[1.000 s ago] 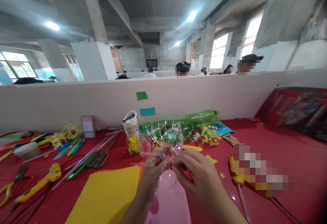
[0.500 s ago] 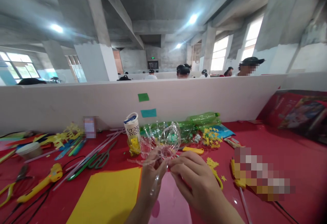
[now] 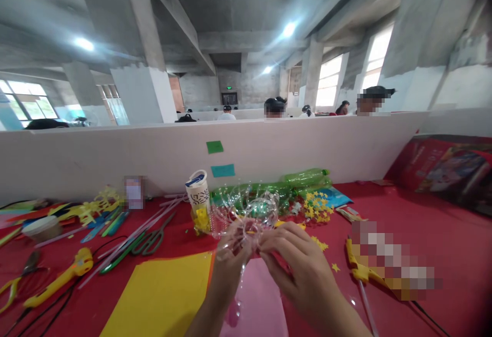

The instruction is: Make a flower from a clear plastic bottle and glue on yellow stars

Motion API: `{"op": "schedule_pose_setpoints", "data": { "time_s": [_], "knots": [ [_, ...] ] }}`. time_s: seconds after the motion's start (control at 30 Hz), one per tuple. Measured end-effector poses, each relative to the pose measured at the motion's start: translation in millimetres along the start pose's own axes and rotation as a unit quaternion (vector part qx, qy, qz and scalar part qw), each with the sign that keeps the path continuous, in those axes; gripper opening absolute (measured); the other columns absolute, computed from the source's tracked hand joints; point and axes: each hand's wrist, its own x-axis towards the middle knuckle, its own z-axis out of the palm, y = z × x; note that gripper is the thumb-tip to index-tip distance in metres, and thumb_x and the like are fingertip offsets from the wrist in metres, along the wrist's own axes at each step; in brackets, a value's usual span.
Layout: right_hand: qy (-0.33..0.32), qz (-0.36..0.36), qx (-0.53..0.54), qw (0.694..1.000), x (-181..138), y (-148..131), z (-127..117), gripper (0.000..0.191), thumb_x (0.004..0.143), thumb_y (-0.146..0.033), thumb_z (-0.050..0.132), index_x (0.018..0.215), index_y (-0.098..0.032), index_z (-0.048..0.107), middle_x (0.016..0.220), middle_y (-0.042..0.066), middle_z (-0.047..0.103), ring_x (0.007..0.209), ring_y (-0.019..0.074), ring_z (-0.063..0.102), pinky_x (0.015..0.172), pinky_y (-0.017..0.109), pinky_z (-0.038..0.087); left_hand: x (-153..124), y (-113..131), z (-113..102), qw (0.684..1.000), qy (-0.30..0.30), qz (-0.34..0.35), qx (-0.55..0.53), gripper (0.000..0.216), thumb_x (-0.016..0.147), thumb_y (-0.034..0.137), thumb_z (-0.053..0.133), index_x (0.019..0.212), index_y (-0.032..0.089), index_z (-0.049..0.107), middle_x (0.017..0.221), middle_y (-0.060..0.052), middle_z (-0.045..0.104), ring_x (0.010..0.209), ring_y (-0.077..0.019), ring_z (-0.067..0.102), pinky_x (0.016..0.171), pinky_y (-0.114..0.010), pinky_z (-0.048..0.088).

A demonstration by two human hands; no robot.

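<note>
Above the pink sheet (image 3: 259,296), my left hand (image 3: 232,257) is closed around the base of a clear plastic bottle piece cut into curling strips (image 3: 249,206). My right hand (image 3: 294,257) pinches the near right edge of the same piece, fingertips close to the left hand's. Some strips fan up and outward over the green bottles behind; one dangles below the left hand. The exact finger contact is partly hidden by the strips. A yellow sheet stack (image 3: 161,291) lies left of my left wrist.
A white cup (image 3: 198,188) stands behind, near green plastic bottles (image 3: 307,178) and yellow paper stars (image 3: 317,206). Yellow glue guns lie at left (image 3: 57,280) and right (image 3: 359,270). Scissors (image 3: 151,239) and straws lie left. A white partition (image 3: 115,158) borders the table.
The strip piece has turned and tilted a little in my hands, its strips now spreading differently. My right hand has shifted slightly right. The view moved a little.
</note>
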Motion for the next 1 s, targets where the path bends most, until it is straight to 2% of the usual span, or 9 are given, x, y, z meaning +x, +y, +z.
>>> {"op": "schedule_pose_setpoints", "data": {
  "time_s": [0.1,0.2,0.27,0.37,0.5,0.6,0.83,0.93,1.0],
  "knots": [
    [0.002,0.016,-0.031,0.999,-2.0,0.5,0.3,0.016,0.087,-0.012,0.048,0.082,-0.018,0.061,0.077,0.004,0.063,0.074,0.0172,0.054,0.069,0.033,0.045,-1.2,2.8,2.0,0.999,-0.014,-0.023,-0.021,0.041,0.068,0.027,0.073,0.108,0.022,0.064,0.1,-0.007,0.069,0.09,-0.0242,0.062,0.078,-0.032,0.047],
    [0.0,0.027,-0.046,0.999,-3.4,0.1,-0.2,0.013,0.087,-0.012,0.05,0.084,-0.018,0.062,0.078,0.004,0.063,0.073,0.018,0.052,0.067,0.033,0.044,-1.9,2.4,2.2,0.999,0.009,-0.031,-0.023,0.048,0.069,0.025,0.072,0.115,0.023,0.059,0.103,-0.006,0.069,0.093,-0.0237,0.062,0.082,-0.033,0.046],
    [-0.008,0.035,-0.047,0.998,-3.7,-0.8,-1.4,0.013,0.087,-0.012,0.051,0.087,-0.018,0.063,0.079,0.004,0.063,0.074,0.0183,0.051,0.067,0.034,0.043,-2.0,2.5,1.2,0.999,0.016,-0.032,-0.018,0.048,0.07,0.024,0.072,0.116,0.023,0.058,0.104,-0.006,0.068,0.096,-0.0239,0.061,0.085,-0.034,0.045],
    [-0.027,0.044,-0.041,0.998,-3.9,-2.1,-3.7,0.015,0.086,-0.013,0.051,0.093,-0.019,0.063,0.082,0.004,0.063,0.077,0.0191,0.052,0.07,0.035,0.044,-1.6,3.8,-0.2,1.0,-0.005,-0.028,-0.008,0.043,0.07,0.023,0.071,0.112,0.022,0.06,0.105,-0.007,0.067,0.098,-0.0247,0.06,0.085,-0.034,0.045],
    [-0.035,0.043,-0.024,0.998,-4.2,-4.7,-9.5,0.021,0.085,-0.012,0.052,0.1,-0.022,0.063,0.085,0.003,0.064,0.079,0.0189,0.054,0.072,0.035,0.045,0.0,4.0,1.8,1.0,-0.005,-0.017,-0.025,0.035,0.069,0.026,0.071,0.102,0.018,0.066,0.093,-0.007,0.07,0.089,-0.0233,0.061,0.079,-0.032,0.046],
    [-0.044,0.046,-0.011,0.998,-3.8,-7.9,-15.3,0.02,0.084,-0.011,0.052,0.098,-0.022,0.062,0.086,0.002,0.066,0.08,0.0179,0.057,0.072,0.033,0.047,1.7,2.9,4.3,0.999,-0.004,-0.02,-0.05,0.034,0.069,0.026,0.07,0.102,0.017,0.067,0.085,-0.005,0.069,0.08,-0.0196,0.06,0.075,-0.031,0.045],
    [-0.104,0.011,-0.007,0.995,-3.2,-14.7,-14.9,0.014,0.082,-0.011,0.056,0.093,-0.019,0.062,0.091,0.003,0.067,0.083,0.0172,0.059,0.076,0.031,0.05,2.7,-5.0,0.1,0.99,-0.034,-0.068,-0.121,0.034,0.068,0.026,0.073,0.101,0.018,0.066,0.07,0.0,0.06,0.059,-0.0098,0.05,0.058,-0.022,0.04],
    [-0.094,-0.001,0.002,0.996,-3.1,-17.1,-19.0,0.013,0.081,-0.017,0.062,0.094,-0.018,0.062,0.089,0.003,0.069,0.082,0.0172,0.06,0.074,0.029,0.051,3.3,-9.1,-2.5,0.988,-0.038,-0.07,-0.131,0.037,0.069,0.025,0.073,0.106,0.02,0.064,0.075,0.0,0.061,0.059,-0.0082,0.049,0.056,-0.02,0.039],
    [-0.066,0.004,0.016,0.998,-2.8,-18.0,-25.0,0.014,0.082,-0.021,0.063,0.095,-0.018,0.062,0.091,0.003,0.069,0.083,0.0165,0.061,0.074,0.028,0.051,3.8,-10.2,-3.0,0.988,-0.033,-0.066,-0.135,0.042,0.07,0.023,0.072,0.111,0.021,0.062,0.084,-0.002,0.063,0.063,-0.009,0.052,0.061,-0.021,0.042]
  ]
}}
